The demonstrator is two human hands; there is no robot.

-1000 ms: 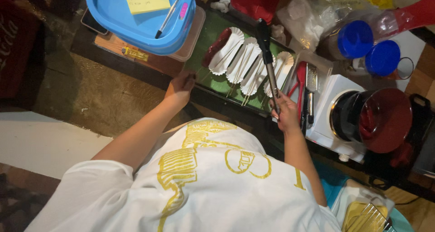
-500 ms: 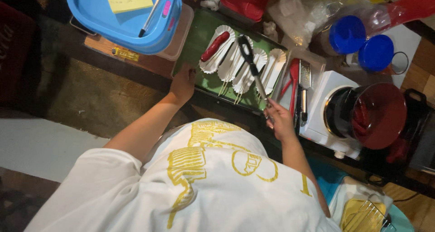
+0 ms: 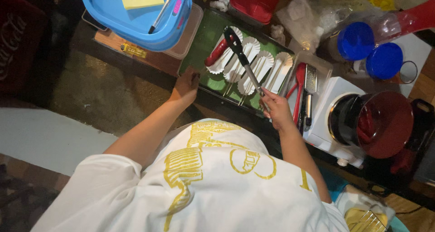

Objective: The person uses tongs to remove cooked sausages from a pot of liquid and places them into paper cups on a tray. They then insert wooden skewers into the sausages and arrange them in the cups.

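A person in a white shirt with a yellow print is standing at a cluttered counter, seen from above. Their right hand is gripping the handle of black-tipped tongs, fingers wrapped closed around it. The tongs' tips have swung left since a moment ago and are now hovering over the red sausage lying in a white paper tray at the left end of the green tray. Their left hand is resting on the green tray's near left corner, fingers loosely curled on its rim, as before. A blue basin is sitting at the counter's far left.
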